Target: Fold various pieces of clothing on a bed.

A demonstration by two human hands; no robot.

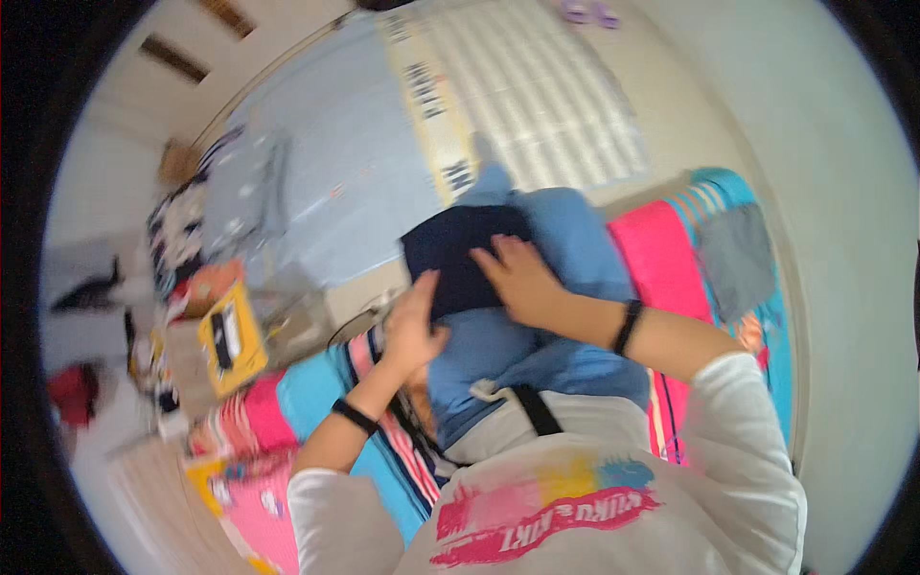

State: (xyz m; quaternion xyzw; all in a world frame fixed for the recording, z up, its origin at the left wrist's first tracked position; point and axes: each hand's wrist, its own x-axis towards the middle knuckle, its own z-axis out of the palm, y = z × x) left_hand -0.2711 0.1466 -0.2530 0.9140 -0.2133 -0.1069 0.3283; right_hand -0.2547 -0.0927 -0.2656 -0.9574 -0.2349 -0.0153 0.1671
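Note:
A folded dark navy cloth [443, 251] lies across my thighs, over my blue trousers [575, 230]. My right hand [525, 286] rests on its upper right part, palm down with the fingers stretched out. At the cloth's left edge is my left hand [412, 331], its fingers extended and the thumb apart, touching the edge or just beside it. Both hands are slightly blurred. A dark band circles each wrist. What the cloth is when unfolded cannot be made out.
Striped pink and turquoise bedding [661, 249] spreads on both sides of me. On it at the right lies a grey folded cloth [736, 261]. A yellow box [235, 340] stands at the left. Farther off are a pale blue mat [335, 163], grey-blue clothes [244, 192] and purple slippers [589, 13].

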